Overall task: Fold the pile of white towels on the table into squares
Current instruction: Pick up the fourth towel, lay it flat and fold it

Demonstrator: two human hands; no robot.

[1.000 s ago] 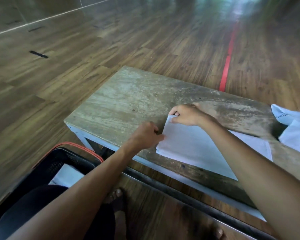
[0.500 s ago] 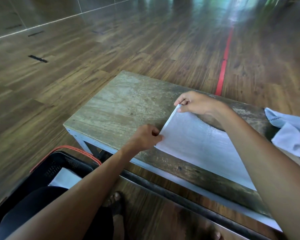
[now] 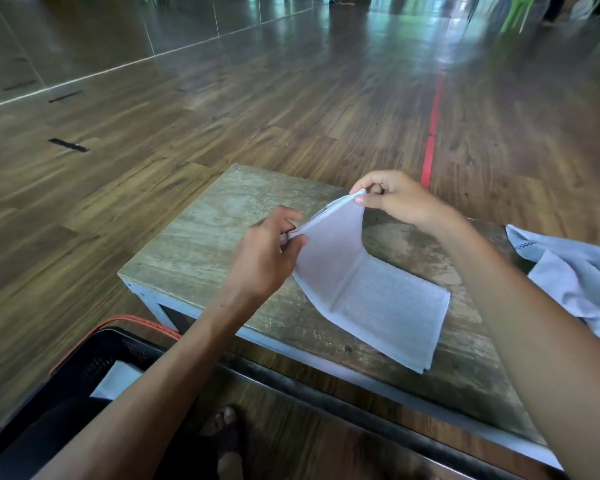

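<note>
A white towel (image 3: pixel 371 296), folded into a long strip, lies on the worn wooden table (image 3: pixel 201 237). Its left end is lifted off the table and curves upward. My left hand (image 3: pixel 267 258) pinches the near corner of that raised end. My right hand (image 3: pixel 395 199) pinches the far corner between thumb and fingers. The towel's right half still lies flat on the tabletop. A heap of unfolded white towels (image 3: pixel 575 275) sits at the table's right end, partly cut off by the frame edge.
A black basket (image 3: pixel 94 362) with an orange rim stands on the floor at the lower left, with a folded white towel (image 3: pixel 115 382) inside. A bare foot (image 3: pixel 226 431) shows under the table. A red line (image 3: pixel 430 133) runs across the wooden floor beyond.
Both hands have lifted the towel's left end off the table and carried it upward and rightward; a second ago the strip lay flat under them.
</note>
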